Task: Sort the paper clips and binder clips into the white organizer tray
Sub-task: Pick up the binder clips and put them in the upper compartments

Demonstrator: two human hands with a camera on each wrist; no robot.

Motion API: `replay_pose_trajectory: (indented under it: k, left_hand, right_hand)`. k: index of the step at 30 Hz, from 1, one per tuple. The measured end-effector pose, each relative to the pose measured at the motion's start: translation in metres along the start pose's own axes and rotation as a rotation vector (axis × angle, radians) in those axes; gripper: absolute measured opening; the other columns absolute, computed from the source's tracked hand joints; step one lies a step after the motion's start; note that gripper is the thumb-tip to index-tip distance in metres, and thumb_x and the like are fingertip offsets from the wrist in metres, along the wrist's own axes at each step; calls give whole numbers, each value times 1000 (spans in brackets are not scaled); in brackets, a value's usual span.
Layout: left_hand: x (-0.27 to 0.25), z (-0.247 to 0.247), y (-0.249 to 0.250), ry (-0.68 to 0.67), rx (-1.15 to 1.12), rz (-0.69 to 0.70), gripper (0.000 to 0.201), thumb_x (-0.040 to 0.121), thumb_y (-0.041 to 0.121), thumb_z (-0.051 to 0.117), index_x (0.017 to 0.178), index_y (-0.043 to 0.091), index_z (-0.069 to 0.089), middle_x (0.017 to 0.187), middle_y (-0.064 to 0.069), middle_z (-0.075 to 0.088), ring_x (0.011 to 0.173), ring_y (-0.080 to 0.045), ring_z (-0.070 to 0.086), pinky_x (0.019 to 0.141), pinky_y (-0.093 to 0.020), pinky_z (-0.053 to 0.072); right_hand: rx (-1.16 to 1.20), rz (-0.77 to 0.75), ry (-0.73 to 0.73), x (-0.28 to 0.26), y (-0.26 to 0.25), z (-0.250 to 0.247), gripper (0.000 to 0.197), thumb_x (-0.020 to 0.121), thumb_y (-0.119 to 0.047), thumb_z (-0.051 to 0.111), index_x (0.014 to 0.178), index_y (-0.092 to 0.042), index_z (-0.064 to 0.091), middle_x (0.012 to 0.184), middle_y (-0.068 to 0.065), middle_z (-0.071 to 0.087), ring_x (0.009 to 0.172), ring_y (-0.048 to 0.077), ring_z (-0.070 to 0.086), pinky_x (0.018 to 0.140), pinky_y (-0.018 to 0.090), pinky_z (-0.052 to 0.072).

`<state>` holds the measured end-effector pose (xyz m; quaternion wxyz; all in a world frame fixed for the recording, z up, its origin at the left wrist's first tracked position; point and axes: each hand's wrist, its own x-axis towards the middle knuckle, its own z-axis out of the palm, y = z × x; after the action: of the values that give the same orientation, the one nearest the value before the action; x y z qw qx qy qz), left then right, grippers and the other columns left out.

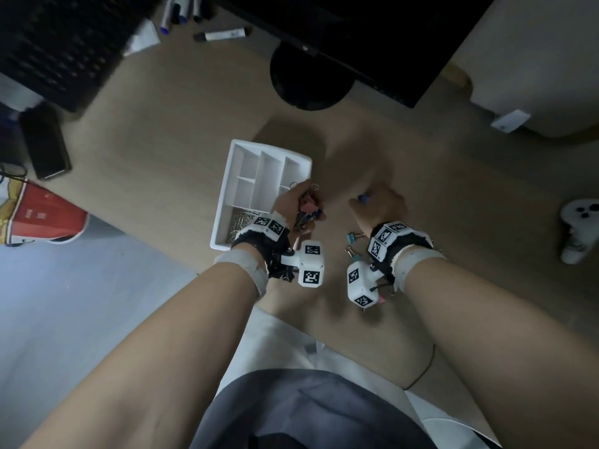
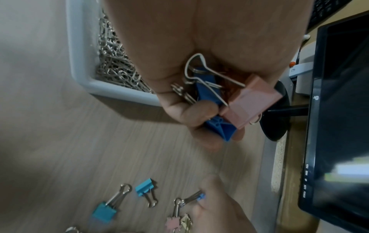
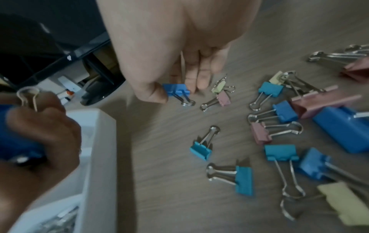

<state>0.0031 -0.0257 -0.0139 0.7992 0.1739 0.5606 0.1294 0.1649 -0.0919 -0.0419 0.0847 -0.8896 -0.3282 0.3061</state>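
Observation:
My left hand (image 1: 299, 205) (image 2: 199, 113) grips a bunch of large binder clips, a pink one (image 2: 252, 104) and a blue one (image 2: 217, 126) showing, right at the near right edge of the white organizer tray (image 1: 223, 202). Silver paper clips (image 1: 241, 222) (image 2: 113, 63) fill the tray's near compartment; its other compartments look bare. My right hand (image 1: 377, 205) (image 3: 175, 88) pinches a small blue binder clip (image 3: 176, 91) between thumb and fingers just above the desk. Several loose binder clips (image 3: 279, 126), blue, teal, pink and yellow, lie on the desk by my right wrist.
A black monitor on a round stand (image 1: 308, 79) rises behind the tray. A keyboard (image 1: 58, 43) and markers (image 1: 223, 34) lie at the back left, a phone (image 1: 45, 147) at the left. The desk's near edge runs under my forearms.

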Motion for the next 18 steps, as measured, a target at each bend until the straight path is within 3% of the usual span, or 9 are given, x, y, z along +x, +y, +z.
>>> replay_pose_trajectory:
  k: [4, 6, 8, 9, 12, 15, 16, 18]
  left_hand:
    - [-13, -4, -7, 46, -60, 11, 42, 95, 38, 49, 65, 9, 59, 56, -7, 54, 43, -21, 56, 34, -14, 31]
    - [-24, -6, -10, 89, -38, 44, 42, 95, 37, 48, 67, 7, 58, 47, -5, 51, 41, -19, 52, 37, -14, 33]
    - [-35, -12, -8, 143, -106, 93, 38, 97, 31, 48, 70, 5, 55, 42, -1, 49, 49, -19, 44, 39, -16, 38]
    - [-40, -14, -5, 170, -157, 108, 35, 97, 29, 48, 73, 4, 54, 41, 0, 50, 54, -18, 40, 40, -18, 42]
    - [-50, -26, 4, 247, -231, 122, 32, 96, 26, 50, 77, 1, 56, 42, -2, 52, 58, -22, 42, 39, -20, 45]
    - [-49, -40, 15, 220, -342, 120, 28, 98, 25, 47, 78, 5, 51, 50, -2, 50, 58, -20, 40, 44, -19, 45]
    - [-47, -44, 19, 222, -327, 122, 26, 98, 24, 45, 78, 8, 48, 55, -2, 48, 58, -20, 40, 49, -20, 45]
    - [-48, -50, 31, 252, -257, 117, 24, 100, 22, 41, 77, 12, 44, 66, -1, 42, 58, -18, 42, 62, -23, 42]
  right_hand:
    - [503, 53, -19, -15, -14, -5, 23, 79, -39, 57, 94, -23, 57, 94, 1, 68, 93, 28, 66, 85, 42, 54]
    - [675, 97, -41, -27, -23, -11, 23, 83, -39, 50, 95, -21, 59, 83, 1, 69, 76, 29, 70, 72, 44, 59]
    - [732, 98, -139, -39, -30, -14, 28, 95, -25, 44, 104, -6, 63, 80, 7, 69, 57, 25, 66, 49, 30, 53]
    - [716, 72, -186, -42, -33, -13, 28, 98, -19, 43, 106, -2, 63, 83, 10, 71, 52, 22, 63, 44, 25, 49]
    - [666, -46, -248, -50, -46, -11, 19, 99, -17, 52, 102, -8, 68, 89, 9, 75, 55, 17, 68, 52, 29, 57]
    - [745, -58, -317, -60, -67, -14, 9, 96, -10, 63, 88, -13, 68, 74, 1, 70, 48, 7, 66, 50, 26, 58]
    - [788, -39, -352, -61, -76, -13, 13, 95, -6, 65, 84, -14, 67, 74, 4, 70, 47, 10, 65, 49, 26, 57]
    - [838, -22, -410, -62, -93, -7, 16, 92, 0, 66, 84, -15, 68, 81, 12, 72, 50, 18, 63, 60, 32, 58]
